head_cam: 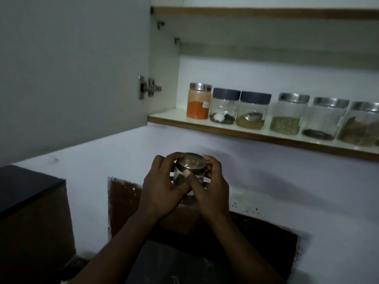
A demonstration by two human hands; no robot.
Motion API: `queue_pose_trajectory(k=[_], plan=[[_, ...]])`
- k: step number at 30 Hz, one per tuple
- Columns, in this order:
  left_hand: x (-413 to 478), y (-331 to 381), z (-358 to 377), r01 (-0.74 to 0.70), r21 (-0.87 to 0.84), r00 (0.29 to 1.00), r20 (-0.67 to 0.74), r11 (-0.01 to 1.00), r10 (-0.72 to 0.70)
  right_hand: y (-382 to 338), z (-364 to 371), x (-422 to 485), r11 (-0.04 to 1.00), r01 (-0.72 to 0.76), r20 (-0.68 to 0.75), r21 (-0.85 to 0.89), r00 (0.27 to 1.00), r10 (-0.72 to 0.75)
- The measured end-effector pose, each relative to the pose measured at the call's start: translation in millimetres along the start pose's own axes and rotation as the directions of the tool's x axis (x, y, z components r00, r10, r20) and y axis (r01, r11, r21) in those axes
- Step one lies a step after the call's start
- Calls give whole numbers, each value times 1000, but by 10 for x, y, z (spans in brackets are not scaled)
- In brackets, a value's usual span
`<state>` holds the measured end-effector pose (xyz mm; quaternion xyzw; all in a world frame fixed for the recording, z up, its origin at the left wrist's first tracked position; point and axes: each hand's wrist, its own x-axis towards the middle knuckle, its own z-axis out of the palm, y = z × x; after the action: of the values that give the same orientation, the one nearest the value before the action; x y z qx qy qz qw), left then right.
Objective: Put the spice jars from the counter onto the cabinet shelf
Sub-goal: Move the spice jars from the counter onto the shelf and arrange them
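Dim kitchen wall (266, 181) beneath the cabinet shelf (225, 132): one jar not yet shelved.
We count six jars (285, 115) standing on the shelf; a steel-lidded spice jar (190, 164) is held below it, the left hand (162, 191) and right hand (213, 193) both curled round its sides. Whether more remain, we cannot tell.

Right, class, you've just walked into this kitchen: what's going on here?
A person holds a small glass jar with a metal lid in both hands, the left hand and right hand wrapped round its sides. It is held up in front of the wall, below the open cabinet's shelf, not yet on it. On that shelf the orange spice jar stands at the left end of a row of six. The cabinet door is swung open.
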<state>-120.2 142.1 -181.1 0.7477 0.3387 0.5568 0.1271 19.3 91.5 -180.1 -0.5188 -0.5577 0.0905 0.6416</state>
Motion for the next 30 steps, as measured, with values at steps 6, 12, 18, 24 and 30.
queue_pose_trajectory(k=[6, 12, 18, 24, 30], plan=[[682, 370, -414, -88, 27, 985, -145, 996, 91, -702, 45, 625, 984, 178, 9, 14, 984, -178], [1487, 631, -662, -115, 123, 953, -267, 986, 144, -1268, 104, 1402, 975, 222, 5, -30, 975, -222], [1986, 501, -528, 20, 217, 985, -171, 976, 18, -1259, 279, 1995, 942, 171, 93, -289, 984, -150], [2111, 278, -301, 110, 289, 986, -155, 951, -67, -1167, 458, 2244, 799, 250, 111, -546, 968, -227], [1996, 46, -135, 196, 403, 979, -134, 894, -154, -996, 582, 2176, 799, 274, 184, -535, 961, -206]])
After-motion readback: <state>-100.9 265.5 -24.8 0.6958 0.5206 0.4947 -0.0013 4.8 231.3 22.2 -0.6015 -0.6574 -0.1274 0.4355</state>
